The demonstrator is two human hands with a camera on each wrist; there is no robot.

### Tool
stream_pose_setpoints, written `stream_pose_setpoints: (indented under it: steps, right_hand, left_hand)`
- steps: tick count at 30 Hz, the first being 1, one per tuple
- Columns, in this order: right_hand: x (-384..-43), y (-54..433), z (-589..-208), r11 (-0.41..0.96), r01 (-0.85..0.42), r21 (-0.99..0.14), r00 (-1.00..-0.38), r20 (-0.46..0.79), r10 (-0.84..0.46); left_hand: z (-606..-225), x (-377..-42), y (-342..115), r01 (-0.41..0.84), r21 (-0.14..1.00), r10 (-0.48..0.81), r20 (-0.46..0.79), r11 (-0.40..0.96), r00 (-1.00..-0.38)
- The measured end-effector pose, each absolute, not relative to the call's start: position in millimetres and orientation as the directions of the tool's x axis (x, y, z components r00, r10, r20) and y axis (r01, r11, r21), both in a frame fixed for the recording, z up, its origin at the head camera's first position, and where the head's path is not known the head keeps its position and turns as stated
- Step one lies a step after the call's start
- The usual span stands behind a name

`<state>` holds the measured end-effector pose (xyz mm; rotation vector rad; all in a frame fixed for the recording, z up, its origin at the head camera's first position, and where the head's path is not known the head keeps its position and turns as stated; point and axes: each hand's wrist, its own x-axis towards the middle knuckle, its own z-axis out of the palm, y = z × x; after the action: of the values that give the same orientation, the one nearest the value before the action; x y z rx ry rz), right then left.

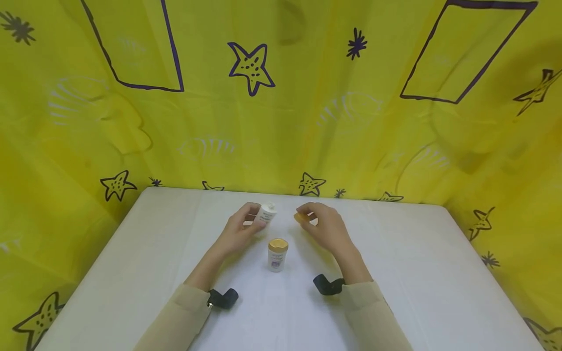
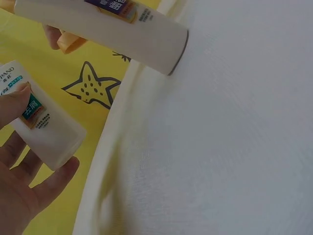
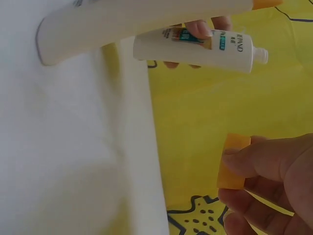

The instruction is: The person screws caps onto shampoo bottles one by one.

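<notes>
My left hand [image 1: 240, 228] holds a white shampoo bottle [image 1: 266, 214] tilted above the table, thumb across its label. The bottle's narrow white neck is bare, as the right wrist view shows with the uncapped bottle [image 3: 195, 48]. In my right hand [image 1: 328, 225] an orange cap [image 1: 301, 217] is pinched between thumb and fingers, apart from the bottle; the same cap [image 3: 234, 161] shows up close in the right wrist view. Between my forearms a second white bottle [image 1: 276, 259] stands upright on the table with its orange cap on and a purple label.
A white-covered table [image 1: 395, 253] lies under both hands. Behind it and at both sides hangs a yellow curtain [image 1: 281, 122] with dark starfish drawings. Black wrist camera mounts [image 1: 328, 285] sit by the cuffs of the beige sleeves [image 1: 373, 312].
</notes>
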<state>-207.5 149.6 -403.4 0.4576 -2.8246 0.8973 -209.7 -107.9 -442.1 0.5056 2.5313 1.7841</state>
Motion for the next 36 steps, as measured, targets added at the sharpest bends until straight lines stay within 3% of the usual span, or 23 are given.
stream_pose_setpoints:
  steps: [10, 17, 36]
  right_hand:
    - [-193.1, 140.6, -385.7, 0.660, -0.402, -0.635, -0.910, 0.357, -0.212]
    - [-183.5, 136.0, -383.9, 0.565, -0.522, -0.639, -0.847, 0.469, -0.253]
    - [-171.8, 127.4, -389.6, 0.493, -0.591, -0.638, -0.803, 0.521, -0.289]
  left_hand:
    - [-431.0, -200.1, -108.4, 0.369, 0.874, 0.332, 0.263, 0.315, -0.906]
    - [-428.9, -193.0, -110.5, 0.417, 0.846, 0.359, 0.295, 0.333, -0.886]
    - [-426.4, -182.2, -108.0, 0.494, 0.770, 0.405, 0.334, 0.403, -0.851]
